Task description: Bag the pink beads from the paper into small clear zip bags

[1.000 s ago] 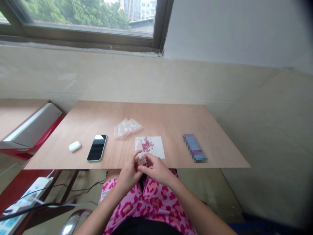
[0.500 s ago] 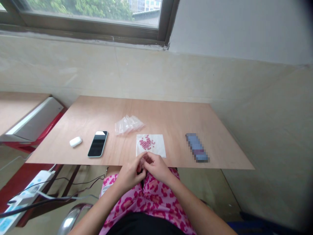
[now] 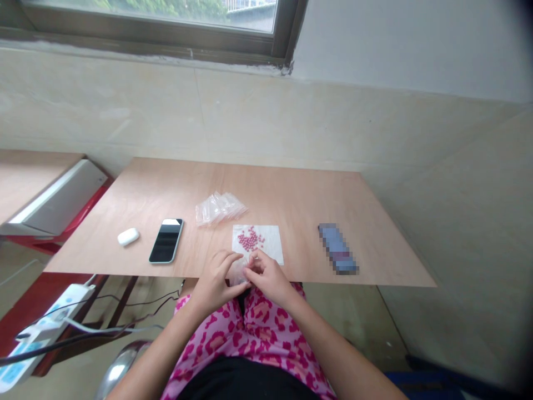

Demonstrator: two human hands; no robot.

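Observation:
Between my two hands, at the table's front edge, is a small clear plastic bag. My left hand is curved around its left side, fingertips and thumb on its edges. With thumb and fingers bent together, my right hand pinches the bag's right side; its fingertips partly hide what lies there. Just beyond my fingers, a heap of small pink beads rests on a white paper square. Behind and to the left lies a stack of clear plastic bags.
A phone and a white earbud case lie on the left of the wooden table. On the right is a blurred-out phone-like object. A power strip with cables sits below on the left.
My hands have moved slightly apart, and the clear bag now shows between them. The left fingers have opened out more. The view has tilted slightly downward.

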